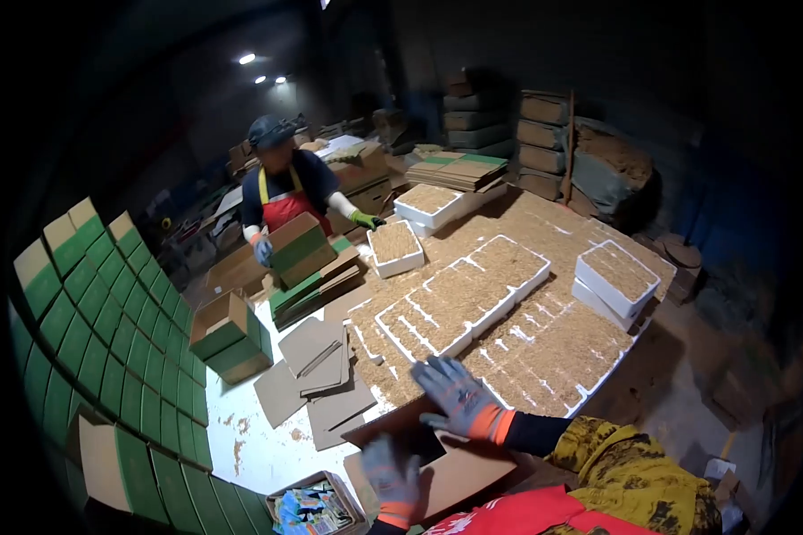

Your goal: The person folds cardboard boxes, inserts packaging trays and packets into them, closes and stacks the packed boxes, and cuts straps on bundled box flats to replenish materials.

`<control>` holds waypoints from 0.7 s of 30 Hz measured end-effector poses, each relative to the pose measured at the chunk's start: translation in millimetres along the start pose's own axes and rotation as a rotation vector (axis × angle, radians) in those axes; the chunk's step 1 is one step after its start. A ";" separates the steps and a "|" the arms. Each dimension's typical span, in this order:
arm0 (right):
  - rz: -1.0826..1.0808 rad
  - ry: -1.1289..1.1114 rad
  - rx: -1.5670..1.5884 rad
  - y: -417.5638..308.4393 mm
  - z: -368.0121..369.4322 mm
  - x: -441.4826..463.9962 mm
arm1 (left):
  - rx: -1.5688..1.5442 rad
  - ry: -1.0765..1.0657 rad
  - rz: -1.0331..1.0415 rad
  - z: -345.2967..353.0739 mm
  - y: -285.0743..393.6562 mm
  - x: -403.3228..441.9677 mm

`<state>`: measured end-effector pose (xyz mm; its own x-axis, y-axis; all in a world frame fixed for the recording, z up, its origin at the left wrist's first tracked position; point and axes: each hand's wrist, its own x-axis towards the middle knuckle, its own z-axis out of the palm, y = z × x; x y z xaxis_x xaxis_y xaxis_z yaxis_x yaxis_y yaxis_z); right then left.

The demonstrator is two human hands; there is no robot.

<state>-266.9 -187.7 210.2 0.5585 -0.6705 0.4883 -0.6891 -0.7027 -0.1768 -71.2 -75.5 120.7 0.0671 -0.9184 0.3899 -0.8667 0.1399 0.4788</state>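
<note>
My left hand (391, 479), in a grey glove with an orange cuff, lies at the left side of an open cardboard box (473, 473) close to my body. Its fingers are apart. My right hand (458, 398), gloved the same way, is spread over the far edge of that box, beside the near corner of the white trays. Neither hand visibly grips anything. White foam trays (473, 294) filled with brown crumbly material cover much of the table. Flat grey cardboard pieces (317, 357) lie left of my hands.
A co-worker (281, 178) in a red apron stands across the table, one gloved hand near a small tray (395, 246), the other at a green box (302, 252). Stacked green boxes (107, 330) line the left. A container of packets (312, 508) sits near my left hand.
</note>
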 end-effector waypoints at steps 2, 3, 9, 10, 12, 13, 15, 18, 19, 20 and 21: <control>-0.043 -0.126 0.096 -2.4 -15.3 -21.1 | 0.189 0.286 -0.075 -37.9 19.7 -3.7; -0.041 -0.298 0.211 0.8 -6.8 -38.4 | 0.292 0.334 -0.170 -33.4 7.3 -9.9; 0.683 0.063 1.022 42.7 28.4 -99.8 | 0.087 -0.146 -0.616 -26.5 -21.0 -4.0; 0.971 0.111 1.205 65.7 42.0 -93.3 | 0.083 -0.181 -0.543 -33.2 -18.5 -5.7; 0.564 -0.220 1.113 84.1 39.9 -109.2 | -0.258 0.067 -0.421 -36.5 -8.0 -11.1; 0.349 -0.332 1.075 94.0 38.9 -116.5 | -0.201 0.227 -0.264 -44.9 -1.0 -7.2; 0.827 -0.484 1.526 82.9 18.8 -77.2 | -0.588 0.475 -0.158 -39.9 -15.3 -10.9; 0.398 -0.048 1.147 37.6 -12.0 -64.1 | -1.185 0.411 -0.524 -5.2 -91.9 -29.3; 0.136 -0.055 0.953 27.6 -2.7 -81.7 | -1.126 0.273 -0.616 1.2 -103.7 -37.5; -0.111 -0.011 0.766 17.2 6.6 -99.5 | -1.045 0.165 -0.660 3.0 -112.5 -46.6; -0.147 -0.241 0.541 1.2 10.5 -113.9 | -0.984 0.094 -0.670 2.7 -117.9 -50.8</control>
<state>-326.5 -114.7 145.4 0.7624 -0.5475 0.3449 -0.2994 -0.7710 -0.5621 26.2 -46.3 42.4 0.4327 -0.8919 -0.1316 0.1032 -0.0960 0.9900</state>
